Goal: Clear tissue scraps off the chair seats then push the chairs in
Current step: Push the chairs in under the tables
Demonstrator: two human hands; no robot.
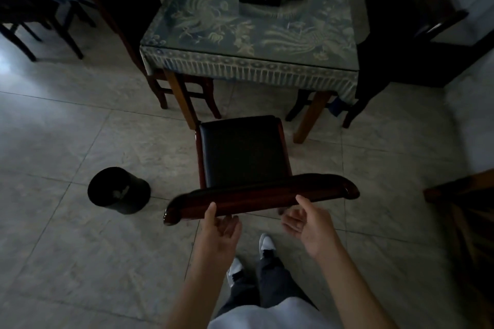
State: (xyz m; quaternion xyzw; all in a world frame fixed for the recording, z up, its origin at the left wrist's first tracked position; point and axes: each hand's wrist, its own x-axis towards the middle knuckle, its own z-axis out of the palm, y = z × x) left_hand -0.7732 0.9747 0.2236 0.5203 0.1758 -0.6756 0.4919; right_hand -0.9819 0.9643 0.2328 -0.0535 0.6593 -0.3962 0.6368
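Dark wooden chair, upright, seen from behind and above; black padded seat bare, facing the table, front edge just short of the near table legs. Curved glossy top rail nearest the camera. Black waste bin on the floor to the left, pale tissue scraps inside.

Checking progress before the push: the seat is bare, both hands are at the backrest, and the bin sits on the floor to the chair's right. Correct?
Not quite. The head view shows the bin on the floor to the left of the chair, not the right. The seat is bare, and both the left hand and right hand are at the backrest.
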